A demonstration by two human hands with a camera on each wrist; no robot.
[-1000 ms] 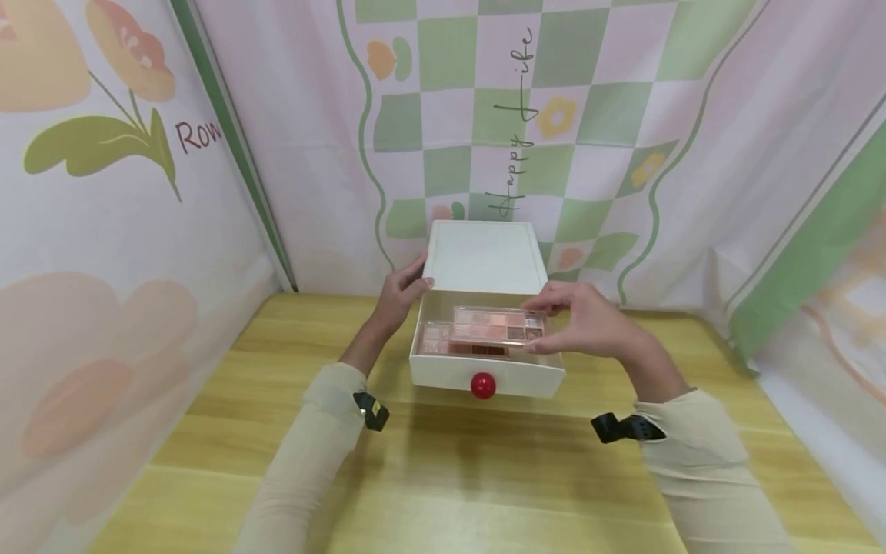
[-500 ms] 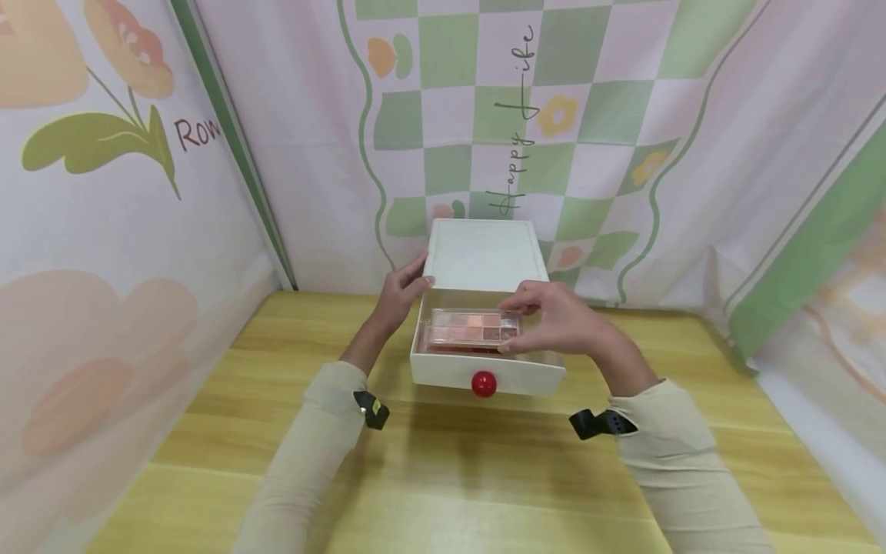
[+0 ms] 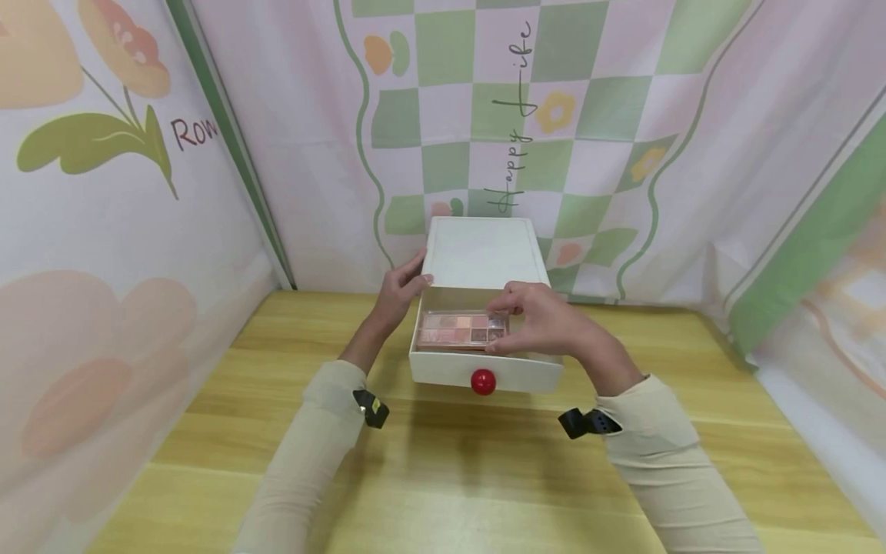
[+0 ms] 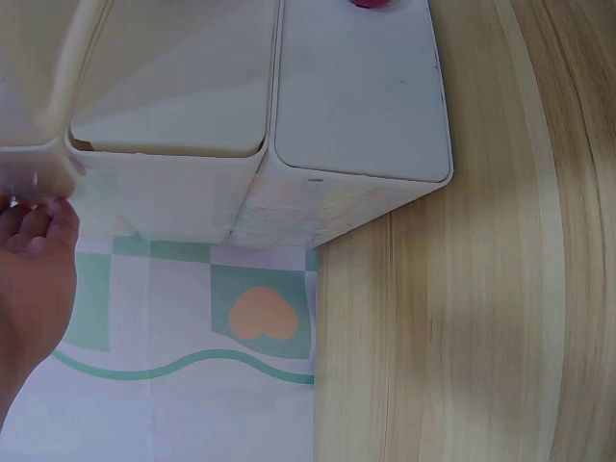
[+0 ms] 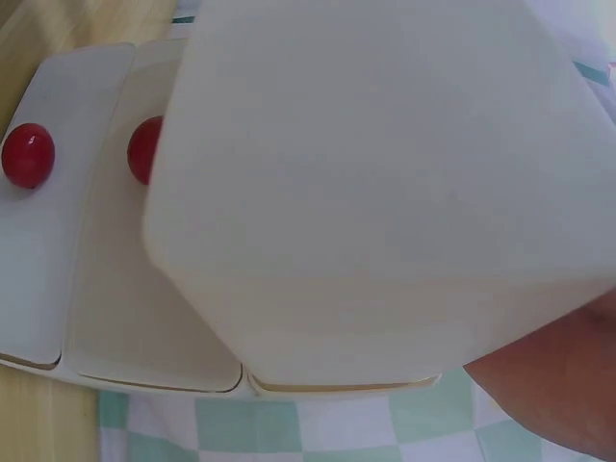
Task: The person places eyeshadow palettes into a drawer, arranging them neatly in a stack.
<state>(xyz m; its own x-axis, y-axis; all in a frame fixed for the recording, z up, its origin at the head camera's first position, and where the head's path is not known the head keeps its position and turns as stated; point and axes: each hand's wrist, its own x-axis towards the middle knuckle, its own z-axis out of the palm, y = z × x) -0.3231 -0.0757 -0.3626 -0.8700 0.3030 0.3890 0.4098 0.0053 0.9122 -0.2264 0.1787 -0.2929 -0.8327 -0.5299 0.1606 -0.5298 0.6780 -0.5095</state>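
Note:
A white drawer cabinet (image 3: 487, 250) stands at the back of the table, its top drawer (image 3: 446, 369) pulled out by a red round knob side facing me. Inside the drawer lies a clear-cased eyeshadow palette (image 3: 457, 329) with pink and brown pans; what lies under it is mostly hidden. My right hand (image 3: 543, 322) pinches the palette's right end between thumb and fingers. My left hand (image 3: 400, 292) rests against the cabinet's left side near the top front corner. In the left wrist view, the left hand's fingers (image 4: 38, 226) touch the side wall. The right wrist view hides the palette behind the drawer.
Below the pulled-out drawer are two shut drawers, their red knobs (image 5: 28, 155) showing in the right wrist view. The wood-grain table (image 3: 443, 477) extends in front. A checked, printed curtain (image 3: 484, 115) hangs behind the cabinet, with more cloth at both sides.
My right hand has moved left and slightly down with the eyeshadow palette, which now sits lower and at the drawer's left side, covering the items there. My left hand has stayed in place.

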